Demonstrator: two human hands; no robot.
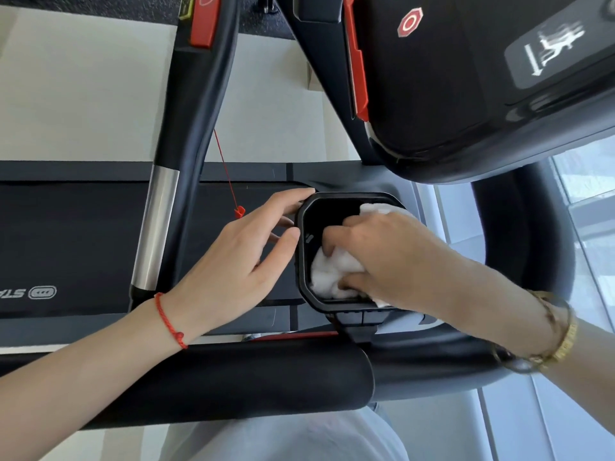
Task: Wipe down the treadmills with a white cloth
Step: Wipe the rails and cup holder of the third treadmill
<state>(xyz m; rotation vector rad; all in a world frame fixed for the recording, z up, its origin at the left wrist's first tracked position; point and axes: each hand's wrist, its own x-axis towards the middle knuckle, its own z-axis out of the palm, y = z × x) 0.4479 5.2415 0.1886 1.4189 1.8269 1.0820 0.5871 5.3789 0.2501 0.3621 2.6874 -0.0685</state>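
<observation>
- Cloth first: the white cloth [336, 272] is bunched inside the black cup holder [304, 261] of the treadmill, and the right hand [382, 254] has its fingers curled down into it, gripping the wad and pressing it against the holder's inner wall and floor.
- More of the same cloth shows at the far rim of the holder and below the right wrist, so the hand holds only 1 part of it; the rest trails loose.
- The left hand [243, 247] rests at the holder's left rim, fingers fairly straight and spread, fingertips touching the outer edge. It grips nothing; it probably steadies the holder against the push of the wiping.
- The right forearm comes in from the lower right, wrist bent down so the knuckles sit above the holder's opening; a gold bracelet [562, 337] circles that wrist.
- The left forearm reaches in from the lower left over the padded handrail [233, 384], with a red string bracelet [168, 322] at the wrist.
- Just beyond the left hand a red safety clip [239, 211] hangs on its cord above the running belt [66, 241].
- Above right sits the console [466, 78] with its red stop button [410, 22]; whether it has been wiped cannot be told.
</observation>
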